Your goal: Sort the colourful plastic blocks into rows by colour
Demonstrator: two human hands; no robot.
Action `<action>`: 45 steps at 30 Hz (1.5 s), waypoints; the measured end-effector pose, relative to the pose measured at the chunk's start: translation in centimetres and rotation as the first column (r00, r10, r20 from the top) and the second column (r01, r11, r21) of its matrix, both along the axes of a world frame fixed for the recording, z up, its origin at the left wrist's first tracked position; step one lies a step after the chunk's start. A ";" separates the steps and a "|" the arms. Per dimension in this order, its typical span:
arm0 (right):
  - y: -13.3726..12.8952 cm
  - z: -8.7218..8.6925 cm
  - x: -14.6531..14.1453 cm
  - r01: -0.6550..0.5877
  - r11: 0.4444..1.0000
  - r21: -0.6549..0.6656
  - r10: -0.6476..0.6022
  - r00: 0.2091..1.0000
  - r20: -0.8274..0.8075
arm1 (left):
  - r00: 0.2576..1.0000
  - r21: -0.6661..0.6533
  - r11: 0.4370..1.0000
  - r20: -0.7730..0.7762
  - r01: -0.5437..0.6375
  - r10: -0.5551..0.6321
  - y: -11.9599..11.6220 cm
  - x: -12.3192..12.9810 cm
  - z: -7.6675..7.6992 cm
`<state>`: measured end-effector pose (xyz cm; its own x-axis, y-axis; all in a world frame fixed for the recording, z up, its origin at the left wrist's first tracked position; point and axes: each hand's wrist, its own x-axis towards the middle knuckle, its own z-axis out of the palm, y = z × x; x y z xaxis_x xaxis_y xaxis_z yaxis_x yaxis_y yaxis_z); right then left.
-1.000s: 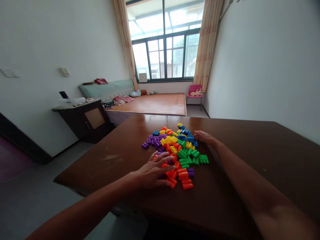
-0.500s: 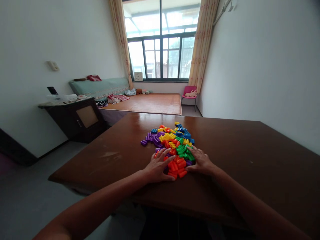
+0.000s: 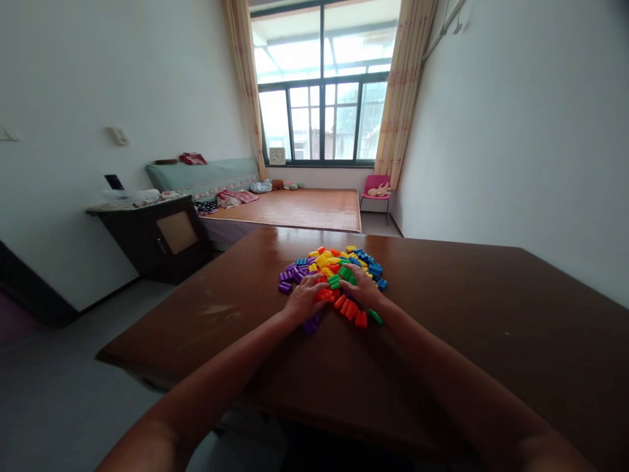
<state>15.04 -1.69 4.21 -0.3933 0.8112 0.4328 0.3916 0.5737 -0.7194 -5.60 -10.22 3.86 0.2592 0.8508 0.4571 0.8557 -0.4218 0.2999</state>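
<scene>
Multicoloured blocks [image 3: 325, 260], left hand [image 3: 301, 300], right hand [image 3: 365, 288] among them, each grip half curled, hold unclear

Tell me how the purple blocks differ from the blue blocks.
Position: the purple blocks sit mostly on the pile's left, the blue blocks mostly on its right.
Reach toward the viewer: some purple blocks lie nearer than the left hand; no blue blocks show there.
Both lie on the brown table.

Multicoloured blocks [image 3: 335, 281], brown table [image 3: 452, 278]
</scene>
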 end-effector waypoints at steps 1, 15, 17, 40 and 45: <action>0.2 0.5 -0.5 -0.029 0.999 -0.041 0.027 0.999 -0.039 | 1.000 0.005 1.000 -0.001 -0.027 0.027 0.0 -0.6 0.2; 4.5 -1.9 9.9 0.289 0.860 -0.421 -0.402 0.892 -0.209 | 0.998 0.053 0.997 -0.004 0.055 -0.055 -3.0 0.9 2.3; 4.5 -3.1 11.0 0.320 0.847 -0.424 -0.431 0.880 -0.197 | 0.966 0.001 0.968 -0.064 0.253 -0.252 -4.1 3.5 2.4; 4.4 -4.7 11.8 0.276 0.955 -0.113 -0.280 0.960 -0.019 | 0.959 -0.155 0.979 -0.271 -0.130 0.084 -6.2 -2.7 -0.4; 4.7 -5.0 11.8 0.270 0.955 -0.121 -0.277 0.960 -0.043 | 0.962 -0.122 0.987 -0.263 -0.101 0.066 -4.9 -1.1 -2.3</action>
